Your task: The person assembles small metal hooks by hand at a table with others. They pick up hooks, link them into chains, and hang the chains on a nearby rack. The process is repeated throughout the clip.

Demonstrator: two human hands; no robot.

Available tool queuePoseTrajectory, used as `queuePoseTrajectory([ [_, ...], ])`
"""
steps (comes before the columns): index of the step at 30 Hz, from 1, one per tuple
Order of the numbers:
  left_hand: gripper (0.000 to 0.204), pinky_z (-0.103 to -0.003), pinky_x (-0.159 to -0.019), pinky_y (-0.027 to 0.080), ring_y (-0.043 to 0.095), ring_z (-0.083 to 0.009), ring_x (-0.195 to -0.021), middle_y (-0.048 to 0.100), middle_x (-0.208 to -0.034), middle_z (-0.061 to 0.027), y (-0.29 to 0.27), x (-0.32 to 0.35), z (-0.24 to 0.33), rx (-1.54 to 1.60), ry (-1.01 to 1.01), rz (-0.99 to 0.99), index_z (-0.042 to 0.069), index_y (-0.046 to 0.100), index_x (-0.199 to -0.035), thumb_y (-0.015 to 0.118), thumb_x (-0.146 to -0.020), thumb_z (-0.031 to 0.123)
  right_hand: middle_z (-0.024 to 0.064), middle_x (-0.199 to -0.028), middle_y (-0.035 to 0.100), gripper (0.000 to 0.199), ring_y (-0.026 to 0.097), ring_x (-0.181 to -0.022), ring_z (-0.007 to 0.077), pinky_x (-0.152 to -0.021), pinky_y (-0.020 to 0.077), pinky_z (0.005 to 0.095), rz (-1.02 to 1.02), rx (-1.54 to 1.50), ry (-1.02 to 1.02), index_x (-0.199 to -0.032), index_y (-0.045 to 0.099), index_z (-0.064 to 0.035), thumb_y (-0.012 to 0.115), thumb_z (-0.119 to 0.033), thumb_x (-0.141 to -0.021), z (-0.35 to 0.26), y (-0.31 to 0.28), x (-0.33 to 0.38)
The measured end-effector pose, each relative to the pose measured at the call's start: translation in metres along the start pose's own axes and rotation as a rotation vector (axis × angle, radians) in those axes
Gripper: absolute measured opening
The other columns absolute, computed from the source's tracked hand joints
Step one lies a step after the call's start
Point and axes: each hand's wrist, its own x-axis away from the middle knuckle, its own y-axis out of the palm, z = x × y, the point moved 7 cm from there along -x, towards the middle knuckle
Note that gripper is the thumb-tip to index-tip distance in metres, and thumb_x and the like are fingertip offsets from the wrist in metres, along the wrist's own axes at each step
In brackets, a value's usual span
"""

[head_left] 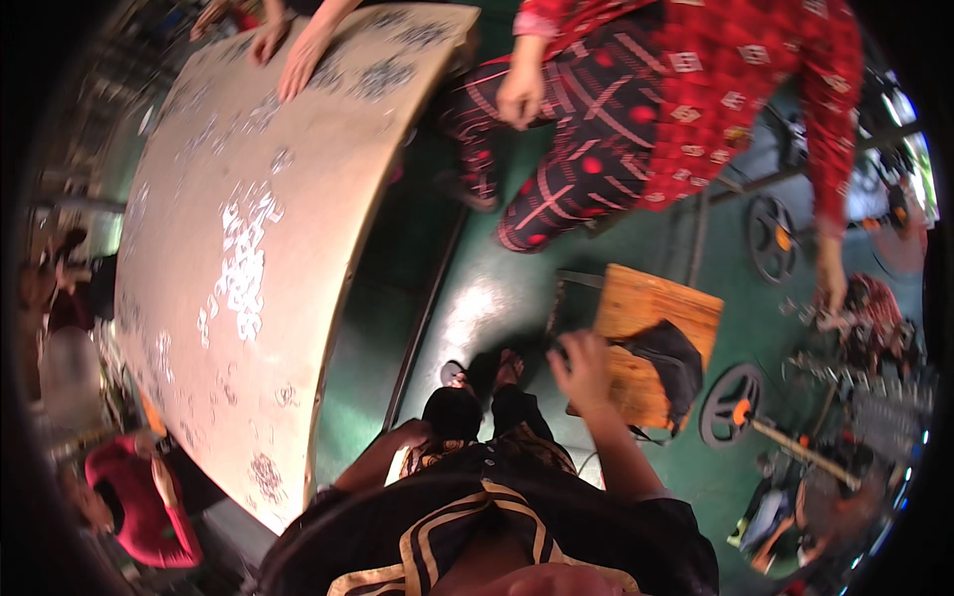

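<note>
My right hand (581,366) is raised beside a wooden stool top (636,293), its fingers blurred but apart, with nothing visible between them. A black bag or folded cloth (668,363) lies on that wood, just right of my hand. Low by my lap is my left hand (407,435); its fingers are mostly hidden against my dark clothes. Left of me stretches a large tan table (328,189). On it lie a pile of small shiny metal pieces (243,268) and several darker clusters of small parts (386,77).
A person in red patterned clothes (715,99) sits ahead on the right. Another person's hands (308,55) rest over the table's far end. A person in a red top (144,507) is at the lower left. Black wheels (730,405) with orange hubs stand on the right.
</note>
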Motion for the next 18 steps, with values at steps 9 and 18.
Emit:
queuePoseTrajectory([
  [9,0.062,-0.043,-0.077,0.051,0.065,-0.0277,-0.087,0.066,-0.084,-0.0145,-0.067,-0.073,-0.075,0.091,-0.327,0.401,0.003,0.064,-0.078,0.066,-0.071,0.065,0.0228,-0.134,0.042,0.058,0.041,-0.122,0.0413,-0.100,0.0346,0.0485,0.078,0.405,0.137,-0.130,0.048,-0.0059,0.064,-0.038,-0.085,0.068,0.028,-0.027],
  [18,0.031,-0.032,-0.063,0.056,0.067,-0.0219,-0.062,0.069,-0.073,-0.0155,-0.148,-0.228,-0.300,0.102,-0.407,0.599,0.000,0.071,-0.079,0.073,-0.076,0.031,0.0206,-0.138,0.044,0.056,0.043,-0.126,0.0377,-0.100,0.0357,0.0452,0.134,0.712,0.005,-0.129,0.052,-0.0057,0.064,-0.036,-0.083,0.061,0.048,-0.015],
])
